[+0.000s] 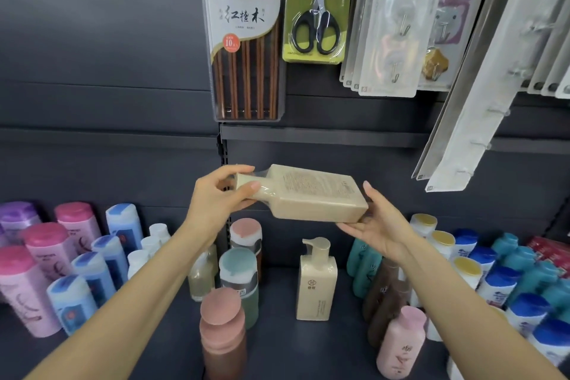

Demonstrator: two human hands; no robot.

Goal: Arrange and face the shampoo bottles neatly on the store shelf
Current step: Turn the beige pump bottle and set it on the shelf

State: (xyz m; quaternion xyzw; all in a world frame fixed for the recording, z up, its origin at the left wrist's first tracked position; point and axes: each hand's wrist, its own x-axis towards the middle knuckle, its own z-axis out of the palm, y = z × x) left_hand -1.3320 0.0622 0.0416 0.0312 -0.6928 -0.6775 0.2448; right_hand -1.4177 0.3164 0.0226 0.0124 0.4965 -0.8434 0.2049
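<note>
- Pinching the pump end of a beige shampoo bottle (303, 194), the left hand (216, 203) had thumb and fingers curled narrowly round the wrapped neck, while the right hand (381, 225) lay flat and wide under the base, only cradling it.
- The bottle hung sideways in the air above the shelf (277, 342), back label up, well clear of the stock below.
- A slip looked likeliest at the neck: the shrink film there seemed slick, and the straight right fingers could not have stopped a roll.
- Dropped, it would probably have hit the matching beige pump bottle (316, 282) standing directly beneath, or the pink-capped bottle (246, 236) just beside it.
- Tall brown bottles (385, 296) and the teal-capped bottle (239, 278) flanked the open gap; a forearm sweeping down could have toppled them in a row.
- Set down as held, it would have faced backwards, so it needed turning first.
</note>
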